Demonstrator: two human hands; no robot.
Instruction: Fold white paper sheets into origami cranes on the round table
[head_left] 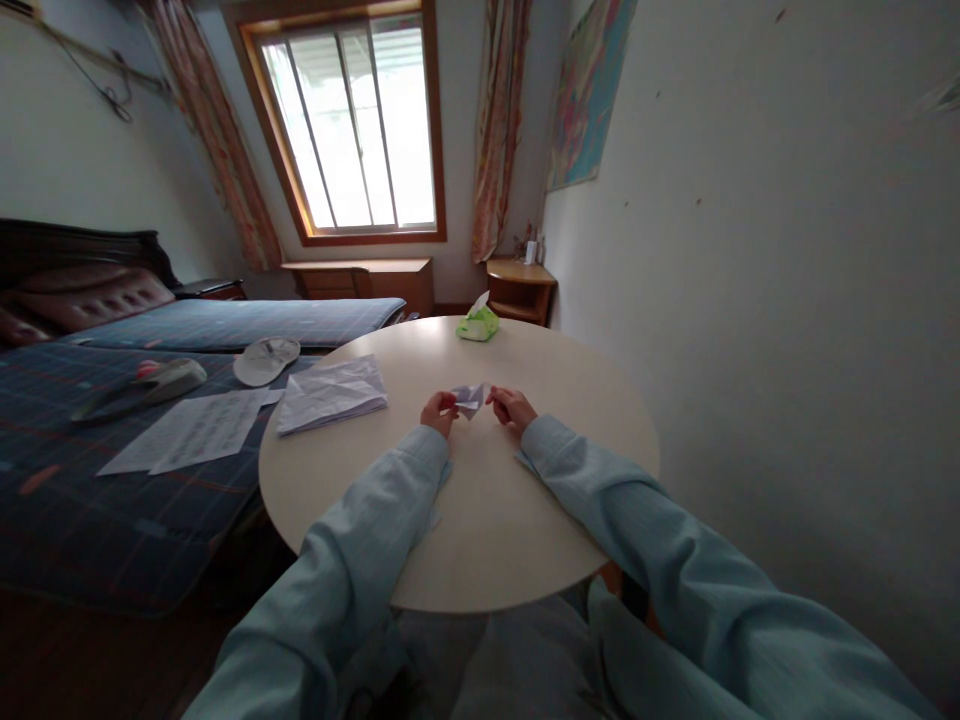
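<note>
A small folded piece of white paper is held just above the round table, between my two hands. My left hand pinches its left side with thumb and fingers. At its right corner, my right hand has its fingertips closed on the paper's edge. The folds stand up at an angle, and their exact shape is too small to make out. Both forearms, in light blue sleeves, reach over the near half of the table.
A stack of creased white sheets lies at the table's left edge. A green tissue pack sits at the far edge. Left of the table, a bed bears printed sheets and a white cap. A wall stands on the right.
</note>
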